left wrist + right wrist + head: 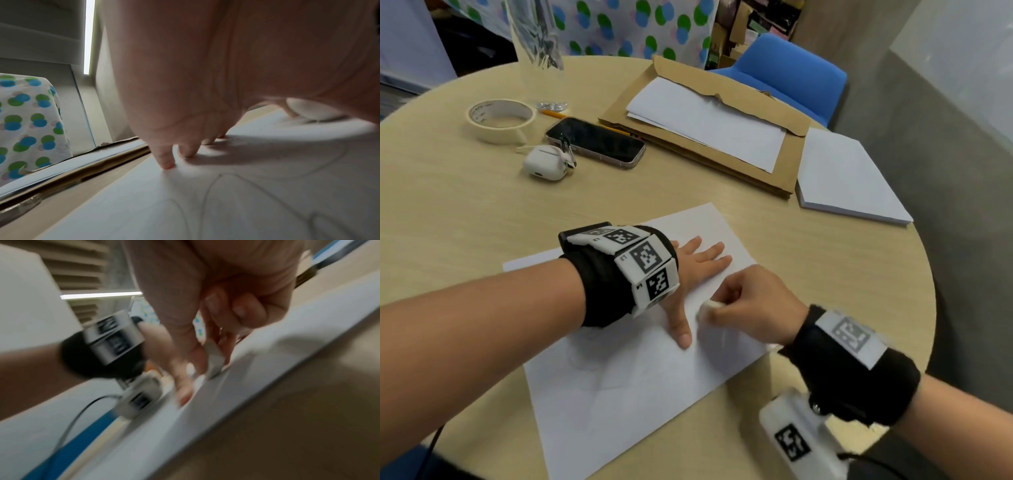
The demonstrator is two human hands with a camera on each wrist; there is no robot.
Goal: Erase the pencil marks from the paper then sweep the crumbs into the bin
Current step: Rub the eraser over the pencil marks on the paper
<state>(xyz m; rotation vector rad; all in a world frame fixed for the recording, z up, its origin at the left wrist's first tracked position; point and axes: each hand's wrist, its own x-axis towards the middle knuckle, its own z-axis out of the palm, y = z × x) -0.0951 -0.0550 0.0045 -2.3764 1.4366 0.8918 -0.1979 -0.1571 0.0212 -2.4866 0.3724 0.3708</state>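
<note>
A white sheet of paper with faint pencil lines lies on the round wooden table. My left hand presses flat on the sheet, fingers spread and thumb pointing toward me; its fingertips touch the paper. My right hand pinches a small white eraser against the paper just right of the left thumb. In the right wrist view the eraser sits between thumb and fingers, blurred by motion. No bin shows in any view.
Behind the sheet lie a masking tape roll, a white earbud case, a phone, a pencil, a brown envelope with white sheets and a paper stack. A blue chair stands beyond the table.
</note>
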